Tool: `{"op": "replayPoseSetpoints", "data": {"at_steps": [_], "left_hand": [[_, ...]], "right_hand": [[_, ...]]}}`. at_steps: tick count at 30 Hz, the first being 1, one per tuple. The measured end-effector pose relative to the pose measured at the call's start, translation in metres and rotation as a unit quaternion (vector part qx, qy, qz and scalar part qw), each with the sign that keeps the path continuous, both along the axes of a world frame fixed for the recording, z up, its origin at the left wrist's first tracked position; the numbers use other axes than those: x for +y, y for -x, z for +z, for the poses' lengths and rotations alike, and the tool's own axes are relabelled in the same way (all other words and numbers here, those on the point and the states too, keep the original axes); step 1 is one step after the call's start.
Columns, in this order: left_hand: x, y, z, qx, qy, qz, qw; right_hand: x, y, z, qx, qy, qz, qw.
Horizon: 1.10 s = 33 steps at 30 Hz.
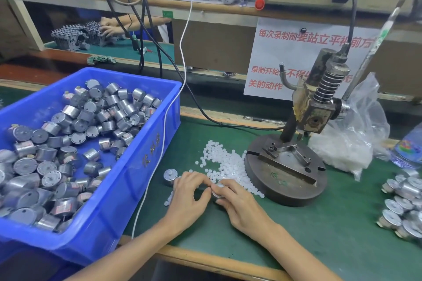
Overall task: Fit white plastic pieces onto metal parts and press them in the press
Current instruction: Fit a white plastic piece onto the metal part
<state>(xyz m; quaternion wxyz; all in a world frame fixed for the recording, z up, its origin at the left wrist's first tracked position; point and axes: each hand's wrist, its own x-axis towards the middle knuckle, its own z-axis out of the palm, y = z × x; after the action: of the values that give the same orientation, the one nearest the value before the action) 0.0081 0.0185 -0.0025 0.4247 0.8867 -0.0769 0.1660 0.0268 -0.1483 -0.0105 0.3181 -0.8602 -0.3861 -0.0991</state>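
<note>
My right hand [239, 203] grips a small round metal part [218, 190] low over the green mat. My left hand [188, 194] meets it from the left, fingertips pinched at the part's top on what looks like a small white plastic piece. A heap of white plastic pieces [225, 162] lies just behind my hands. Another metal part [170, 175] stands upright left of my left hand. The hand press [296, 143] stands to the right on a round steel base, its fixture empty.
A blue bin [127, 180] full of metal parts fills the left side. Several metal parts [404, 207] lie at the far right, near a plastic bag [356, 139] of white pieces and a water bottle [408, 148]. A white cable [159, 150] crosses the bin's edge. Another person's hands [112, 27] work at the far bench.
</note>
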Motion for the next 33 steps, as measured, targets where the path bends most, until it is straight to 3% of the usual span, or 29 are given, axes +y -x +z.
{"op": "replayPoseSetpoints", "data": {"at_steps": [7, 11, 15, 18, 20, 23, 26, 29, 33], "left_hand": [[-0.001, 0.0, 0.0, 0.006, -0.004, 0.003, 1.0], [-0.001, 0.0, -0.001, -0.015, -0.016, -0.007, 1.0], [-0.009, -0.003, 0.006, -0.056, -0.06, -0.084, 0.993], [-0.032, -0.015, 0.02, -0.127, -0.102, -0.158, 0.974], [-0.053, -0.027, 0.029, -0.138, -0.082, -0.174, 0.972], [-0.085, -0.045, 0.04, -0.087, -0.036, -0.181, 0.979], [-0.116, -0.064, 0.043, -0.051, -0.057, -0.148, 0.986], [-0.136, -0.078, 0.039, -0.064, -0.133, -0.082, 0.986], [-0.151, -0.089, 0.033, -0.104, -0.164, -0.023, 0.981]], "right_hand": [[-0.001, -0.001, -0.003, -0.006, 0.002, -0.002, 1.0], [-0.001, -0.002, 0.0, 0.084, -0.088, -0.049, 0.991], [-0.01, -0.006, 0.021, 0.268, -0.252, -0.132, 0.921], [-0.025, -0.015, 0.037, 0.363, -0.322, -0.175, 0.857], [-0.039, -0.021, 0.048, 0.408, -0.348, -0.209, 0.818], [-0.065, -0.027, 0.06, 0.392, -0.303, -0.269, 0.826], [-0.088, -0.034, 0.069, 0.36, -0.256, -0.318, 0.839], [-0.105, -0.039, 0.076, 0.374, -0.211, -0.318, 0.845], [-0.117, -0.043, 0.075, 0.35, -0.175, -0.314, 0.865]]}}
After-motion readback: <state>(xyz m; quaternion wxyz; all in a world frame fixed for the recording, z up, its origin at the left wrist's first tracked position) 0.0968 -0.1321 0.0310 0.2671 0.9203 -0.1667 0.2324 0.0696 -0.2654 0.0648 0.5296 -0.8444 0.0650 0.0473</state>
